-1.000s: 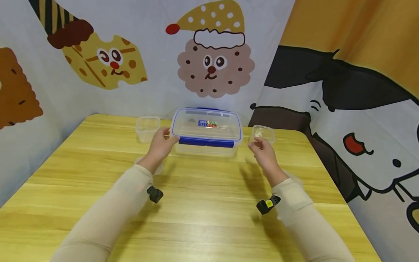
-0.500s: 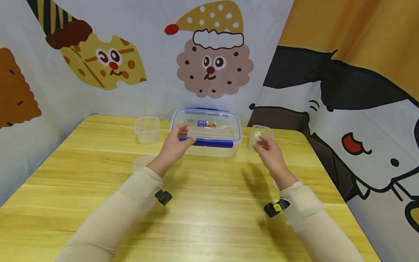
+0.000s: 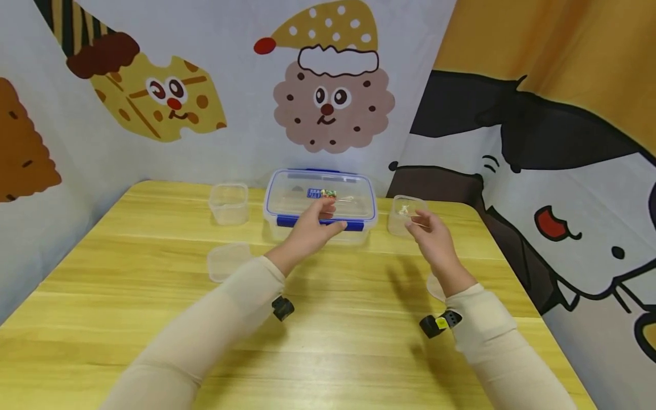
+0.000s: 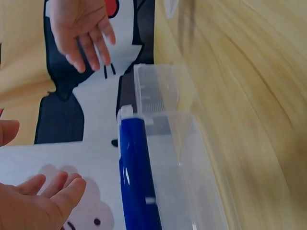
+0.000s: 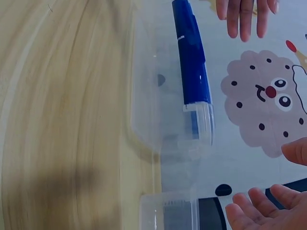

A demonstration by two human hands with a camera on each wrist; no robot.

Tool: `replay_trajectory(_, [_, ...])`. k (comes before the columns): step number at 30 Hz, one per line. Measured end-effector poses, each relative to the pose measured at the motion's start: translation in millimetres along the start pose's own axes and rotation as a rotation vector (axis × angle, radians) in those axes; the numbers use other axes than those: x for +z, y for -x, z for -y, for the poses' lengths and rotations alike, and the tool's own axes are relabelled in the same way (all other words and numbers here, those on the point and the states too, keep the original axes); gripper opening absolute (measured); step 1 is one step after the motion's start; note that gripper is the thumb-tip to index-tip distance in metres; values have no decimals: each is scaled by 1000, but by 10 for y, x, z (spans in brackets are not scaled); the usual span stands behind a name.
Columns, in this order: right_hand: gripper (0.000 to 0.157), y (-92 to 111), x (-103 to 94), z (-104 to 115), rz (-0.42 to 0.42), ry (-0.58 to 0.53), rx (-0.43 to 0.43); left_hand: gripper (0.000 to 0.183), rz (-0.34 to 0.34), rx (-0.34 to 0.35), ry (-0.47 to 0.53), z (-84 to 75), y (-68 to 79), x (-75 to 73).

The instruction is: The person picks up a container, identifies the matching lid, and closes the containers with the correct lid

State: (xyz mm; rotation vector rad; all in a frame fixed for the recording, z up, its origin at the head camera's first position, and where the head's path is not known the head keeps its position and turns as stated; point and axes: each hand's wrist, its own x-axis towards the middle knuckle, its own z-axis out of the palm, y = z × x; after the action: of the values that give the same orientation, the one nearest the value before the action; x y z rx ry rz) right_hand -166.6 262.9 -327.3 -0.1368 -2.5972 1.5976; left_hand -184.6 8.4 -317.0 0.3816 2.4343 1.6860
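A see-through lidded food storage box (image 3: pixel 287 196) with blue clips and a small label stands at the back of the table. Over its front edge hovers my left hand (image 3: pixel 310 230), fingers loosely extended and holding nothing. To the box's right is a small see-through tub (image 3: pixel 397 223) with pale bits showing in it. My right hand (image 3: pixel 435 245) is in front of this tub, its fingertips overlapping the rim in the head view. Relaxed, apart fingers of the right hand (image 4: pixel 84 36) show in the left wrist view. The right wrist view shows the blue clip (image 5: pixel 192 57) up close.
Another small see-through tub (image 3: pixel 228 208) stands left of the box. A translucent lid (image 3: pixel 225 263) lies in front of it. A second pale lid (image 3: pixel 434 286) is partly hidden by my right wrist. A cartoon-printed cloth (image 3: pixel 246 154) hangs behind the wooden table (image 3: pixel 328 341).
My left hand has moved right from the box's left corner to its front middle, uncovering the left lid. My right hand has shifted slightly right and back toward me.
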Motion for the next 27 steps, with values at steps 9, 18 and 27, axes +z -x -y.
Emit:
replay_trajectory(9, [58,-98,-110,-54,-21,-18,32,58,51,-12,-6,-62,-170,310])
replay_trajectory(18, [59,-226,-198,-129,-49,2,89,61,61,-13,46,-174,-332,480])
replay_trajectory(27, [59,-422,-271,-193,-88,3,130,64,46,-63,66,-327,-562,681])
